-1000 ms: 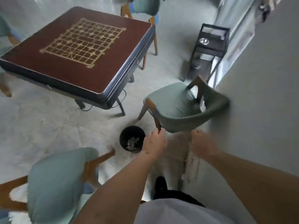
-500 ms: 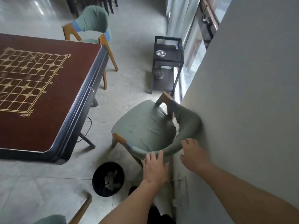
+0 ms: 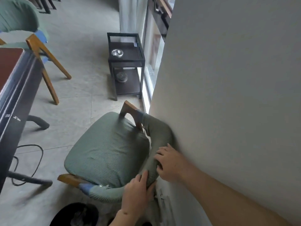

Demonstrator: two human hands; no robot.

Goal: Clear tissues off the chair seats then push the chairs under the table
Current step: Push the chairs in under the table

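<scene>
Since half a second ago your view has swung right and closed in on the green chair (image 3: pixel 107 149), and both your hands have gone from flat against its curved backrest to wrapped round it. Your left hand (image 3: pixel 138 191) grips the near bend of the backrest, thumb up over the top of the padding and fingers curled down behind it. Your right hand (image 3: pixel 171 163) grips the same backrest a little farther along, fingers hooked over the rail on the seat side, palm on the wall side. Both grasps are closed on the fabric-covered rail, with no gap showing between fingers and cloth.

The chair stands with its back against the wall (image 3: pixel 228 95), well apart from the table (image 3: pixel 14 82) at the left edge. Its seat shows only wrinkled green cover. Just beside your left forearm, the black bin (image 3: pixel 73 214) sits on the floor with pale crumpled tissues (image 3: pixel 81 214) inside. A second green chair (image 3: pixel 24 30) stands at the table's far side. A dark side stand (image 3: pixel 125 62) with a metal ashtray (image 3: pixel 117 52) on top is by the window.
</scene>
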